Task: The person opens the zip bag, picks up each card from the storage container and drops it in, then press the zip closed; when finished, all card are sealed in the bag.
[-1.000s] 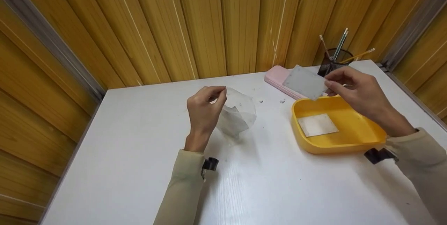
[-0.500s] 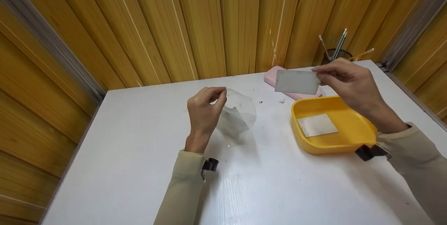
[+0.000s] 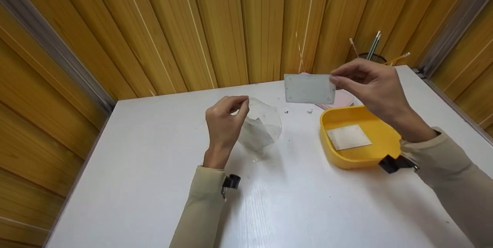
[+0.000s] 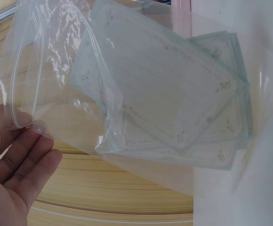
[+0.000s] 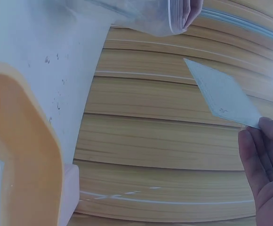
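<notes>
My left hand (image 3: 224, 123) pinches the top edge of a clear zip bag (image 3: 274, 115) between thumb and fingers. Inside the bag, in the left wrist view, lie several pale cards (image 4: 160, 80) with flowered borders and greenish edges, fanned over one another. Raised above the table, my right hand (image 3: 379, 86) holds one pale card (image 3: 309, 89) by its right end. That card stands nearly upright to the right of the bag, apart from it. Below the right hand, a similar card (image 3: 349, 137) lies flat in a yellow plastic tray (image 3: 326, 151).
A pink case (image 3: 341, 99) lies behind the tray, partly hidden by the held card. At the back right corner several pencils (image 3: 373, 46) stand in a dark mesh cup. Small dark specks (image 3: 309, 111) mark the white table (image 3: 154, 186). Wood-look panels (image 3: 215, 28) rise behind it.
My right hand has carried the card leftward and slightly up, away from over the tray toward the bag, turning it level with its face to the head camera. The left hand has barely moved.
</notes>
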The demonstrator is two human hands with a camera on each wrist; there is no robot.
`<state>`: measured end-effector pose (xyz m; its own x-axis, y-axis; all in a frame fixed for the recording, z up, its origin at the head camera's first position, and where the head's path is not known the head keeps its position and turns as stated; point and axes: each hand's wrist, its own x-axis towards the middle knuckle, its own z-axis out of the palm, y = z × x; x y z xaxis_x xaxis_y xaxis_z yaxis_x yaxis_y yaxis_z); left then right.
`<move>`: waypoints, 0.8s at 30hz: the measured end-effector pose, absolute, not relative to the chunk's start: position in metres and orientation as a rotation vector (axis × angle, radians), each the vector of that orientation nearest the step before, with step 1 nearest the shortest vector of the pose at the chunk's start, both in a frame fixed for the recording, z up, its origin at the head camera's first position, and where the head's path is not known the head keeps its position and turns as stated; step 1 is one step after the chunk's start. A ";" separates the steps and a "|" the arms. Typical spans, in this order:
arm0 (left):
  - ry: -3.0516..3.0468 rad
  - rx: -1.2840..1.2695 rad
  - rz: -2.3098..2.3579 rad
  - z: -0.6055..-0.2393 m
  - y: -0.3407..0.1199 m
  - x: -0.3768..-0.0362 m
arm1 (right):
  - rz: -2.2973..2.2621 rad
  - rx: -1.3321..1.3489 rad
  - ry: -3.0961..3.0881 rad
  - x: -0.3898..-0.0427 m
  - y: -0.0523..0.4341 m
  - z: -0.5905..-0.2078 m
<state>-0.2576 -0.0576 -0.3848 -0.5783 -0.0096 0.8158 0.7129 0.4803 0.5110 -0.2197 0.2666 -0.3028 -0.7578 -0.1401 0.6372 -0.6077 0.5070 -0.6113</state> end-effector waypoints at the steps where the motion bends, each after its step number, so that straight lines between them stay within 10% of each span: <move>1: -1.934 -0.585 -1.151 -0.385 -0.058 -0.257 | 1.200 0.626 -2.230 -0.219 0.264 -0.302; 24: -1.941 -0.590 -1.123 -0.386 -0.056 -0.258 | 1.182 0.882 -2.210 -0.221 0.211 -0.285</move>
